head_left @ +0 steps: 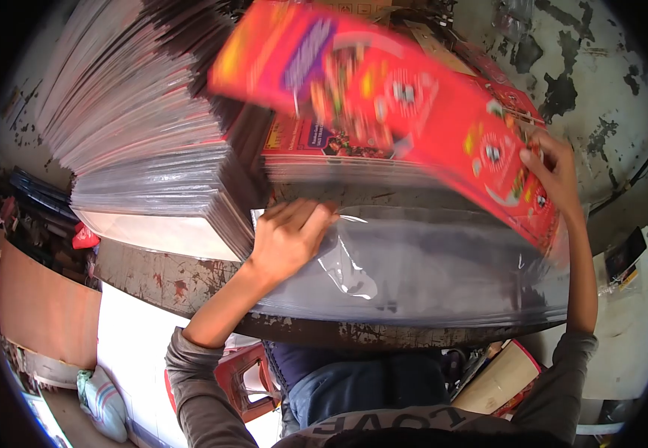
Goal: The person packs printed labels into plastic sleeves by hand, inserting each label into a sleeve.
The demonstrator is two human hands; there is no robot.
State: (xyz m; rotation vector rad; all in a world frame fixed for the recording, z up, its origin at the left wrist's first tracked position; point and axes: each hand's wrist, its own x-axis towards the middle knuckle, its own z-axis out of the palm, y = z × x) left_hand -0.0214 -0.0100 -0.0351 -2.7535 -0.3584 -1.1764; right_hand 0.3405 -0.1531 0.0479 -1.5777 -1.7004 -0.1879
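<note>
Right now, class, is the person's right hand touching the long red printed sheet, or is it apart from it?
Touching. The head view shows the right hand gripping the red printed sheet near its right end, thumb over the printed face.

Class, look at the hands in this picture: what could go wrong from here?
The right hand grips one end of the red printed sheet; the far end is unheld and could bend or snag.

The clear plastic looks wrinkled beside the left hand, so it might crease.

The tall, fanned pile stands close to the left hand; a bump might make it slide.
</note>
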